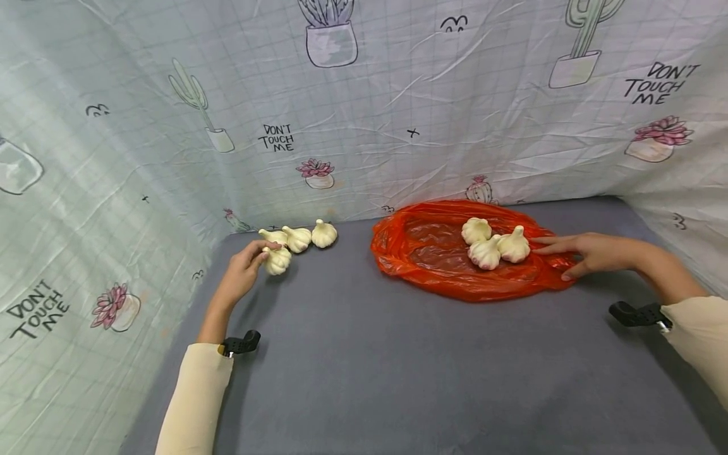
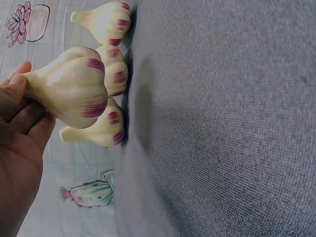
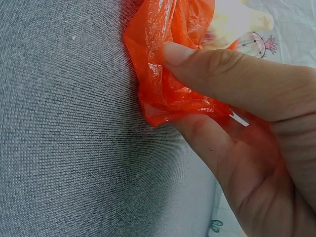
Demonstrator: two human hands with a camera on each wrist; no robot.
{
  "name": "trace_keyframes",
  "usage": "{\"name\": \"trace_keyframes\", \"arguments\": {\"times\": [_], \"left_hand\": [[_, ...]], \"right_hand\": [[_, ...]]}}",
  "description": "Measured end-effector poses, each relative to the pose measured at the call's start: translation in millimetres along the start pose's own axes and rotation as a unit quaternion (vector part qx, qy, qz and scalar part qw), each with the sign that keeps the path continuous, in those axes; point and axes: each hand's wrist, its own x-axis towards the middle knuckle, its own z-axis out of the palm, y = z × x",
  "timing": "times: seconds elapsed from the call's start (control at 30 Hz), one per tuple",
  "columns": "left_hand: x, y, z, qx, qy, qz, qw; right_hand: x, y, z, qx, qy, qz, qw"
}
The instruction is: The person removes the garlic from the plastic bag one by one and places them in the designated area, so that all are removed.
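My left hand (image 1: 241, 273) pinches a garlic bulb (image 2: 74, 89) by its stem, between thumb and fingers. The bulb is raised off the table, with its shadow beneath it in the left wrist view. Right behind it three more garlic bulbs (image 1: 324, 234) stand in a row at the table's back left. An orange-red plastic bag (image 1: 443, 287) lies spread at the back right, its rim rolled open, with three garlic bulbs (image 1: 485, 254) inside. My right hand (image 1: 600, 254) holds the bag's right edge, thumb (image 3: 180, 55) over the film and a finger beneath it.
The grey table (image 1: 364, 366) ends at the back against a hanging cloth (image 1: 364, 114) printed with potted cacti and lettering. The same cloth also hangs along the left and right sides. A dark wrist mount sits on each forearm.
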Motion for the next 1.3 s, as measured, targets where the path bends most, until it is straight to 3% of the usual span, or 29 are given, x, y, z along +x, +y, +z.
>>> {"name": "trace_keyframes", "arguments": {"times": [0.27, 0.5, 0.8, 1.03, 1.3], "left_hand": [[2.5, -9.7, -5.2, 0.001, 0.000, 0.002, 1.0000], [8.5, -22.2, -14.2, 0.012, -0.022, -0.001, 0.9997], [10.1, -38.0, -21.7, -0.009, -0.051, 0.003, 0.9987], [10.2, -42.3, -23.4, -0.014, -0.069, -0.021, 0.9973], [4.8, -48.3, -23.0, -0.009, -0.061, -0.041, 0.9972]], "right_hand": [[-1.1, 2.9, 1.5, 0.007, 0.008, -0.011, 1.000], [-1.5, 2.5, 1.2, 0.023, 0.004, -0.020, 1.000], [-0.7, 0.6, -0.3, 0.021, -0.003, 0.001, 1.000], [-0.9, 0.8, -0.6, 0.022, -0.004, 0.003, 1.000], [0.2, 1.1, -0.2, 0.022, -0.008, 0.008, 1.000]]}}
